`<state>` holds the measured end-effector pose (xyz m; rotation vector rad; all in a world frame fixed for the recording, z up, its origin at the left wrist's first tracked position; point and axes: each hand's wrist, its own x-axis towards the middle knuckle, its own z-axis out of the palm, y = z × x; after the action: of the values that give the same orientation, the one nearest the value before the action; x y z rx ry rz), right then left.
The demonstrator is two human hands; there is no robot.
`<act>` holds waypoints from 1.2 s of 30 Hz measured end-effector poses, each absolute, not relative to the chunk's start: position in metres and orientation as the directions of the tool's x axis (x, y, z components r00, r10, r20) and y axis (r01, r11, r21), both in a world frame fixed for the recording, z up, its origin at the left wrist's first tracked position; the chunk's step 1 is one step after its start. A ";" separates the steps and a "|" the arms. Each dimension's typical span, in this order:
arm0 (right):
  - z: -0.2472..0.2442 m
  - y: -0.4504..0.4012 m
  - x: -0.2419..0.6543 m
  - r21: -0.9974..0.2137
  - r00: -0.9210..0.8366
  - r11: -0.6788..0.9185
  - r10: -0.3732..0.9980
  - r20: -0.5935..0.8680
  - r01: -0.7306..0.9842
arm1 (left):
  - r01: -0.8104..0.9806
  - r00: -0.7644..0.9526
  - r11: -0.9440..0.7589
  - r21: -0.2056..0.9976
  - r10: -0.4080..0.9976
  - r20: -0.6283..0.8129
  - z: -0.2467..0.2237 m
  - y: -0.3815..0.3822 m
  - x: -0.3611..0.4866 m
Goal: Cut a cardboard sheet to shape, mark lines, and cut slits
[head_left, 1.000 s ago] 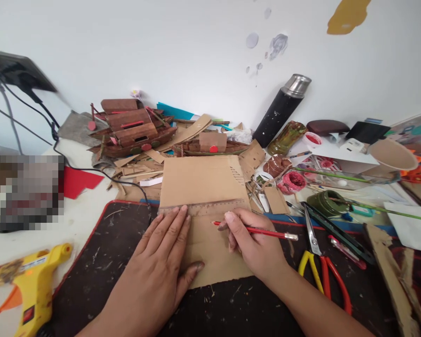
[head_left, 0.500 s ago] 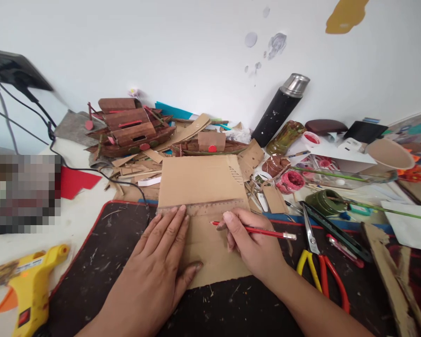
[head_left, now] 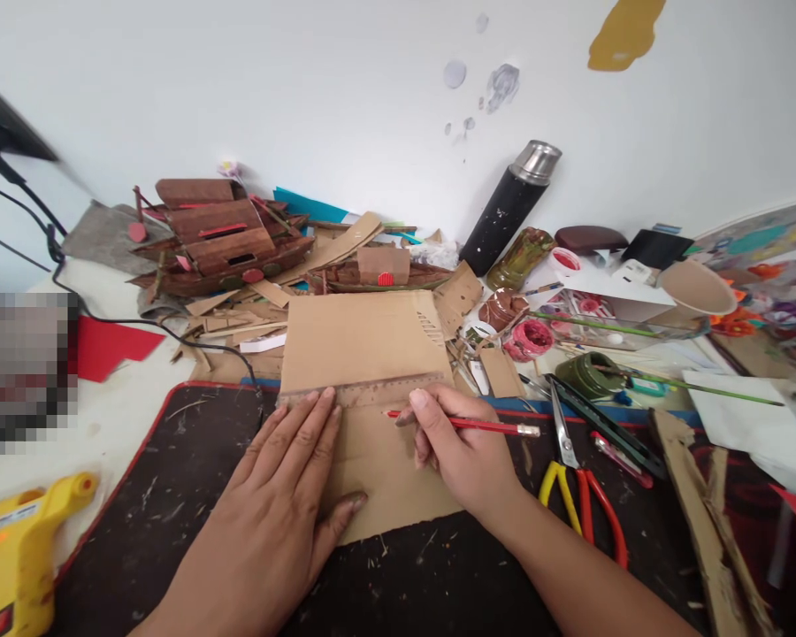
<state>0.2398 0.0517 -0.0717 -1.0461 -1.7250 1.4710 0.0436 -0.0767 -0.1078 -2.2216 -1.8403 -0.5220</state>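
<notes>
A sheet of brown cardboard lies on the dark mat, and a see-through ruler stretches across it from side to side. My left hand rests flat with its fingertips on the ruler's left part, thumb spread out over the cardboard. In my right hand a red pencil is gripped between thumb and fingers. Its point faces left, a little below the ruler's near edge; whether it touches the cardboard I cannot tell.
Scissors with yellow and red handles and a dark green cutter lie right of my right hand. A yellow glue gun is at left. Behind are model boats, cardboard scraps, open paint jars and a black flask.
My view has turned slightly to the right, so everything sits further left. Both hands keep nearly the same places on the cardboard, and the pencil is held as before.
</notes>
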 end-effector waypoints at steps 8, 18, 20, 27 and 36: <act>-0.067 0.056 0.234 -0.993 -0.414 -0.086 0.903 -0.114 0.087 | 0.975 0.169 -0.215 0.065 0.894 0.415 -0.112 -0.076 0.042; -0.051 0.056 0.232 -0.985 -0.462 -0.092 0.874 -0.150 0.146 | 0.973 0.171 -0.219 0.073 0.895 0.412 -0.117 -0.075 0.042; -0.048 0.060 0.228 -0.986 -0.481 -0.061 0.867 -0.129 0.154 | 0.973 0.163 -0.215 0.081 0.894 0.418 -0.118 -0.075 0.043; -0.061 0.082 0.212 -0.975 -0.458 0.058 0.888 -0.047 0.212 | 0.970 0.144 -0.216 0.114 0.884 0.445 -0.118 -0.074 0.044; -0.081 0.086 0.208 -0.984 -0.451 0.035 0.891 -0.049 0.177 | 0.972 0.181 -0.228 0.057 0.881 0.437 -0.115 -0.075 0.045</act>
<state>0.2076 0.0859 -0.0811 -1.0893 -1.6931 1.4648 0.0450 -0.0748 -0.1155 -2.2219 -1.7845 -0.5658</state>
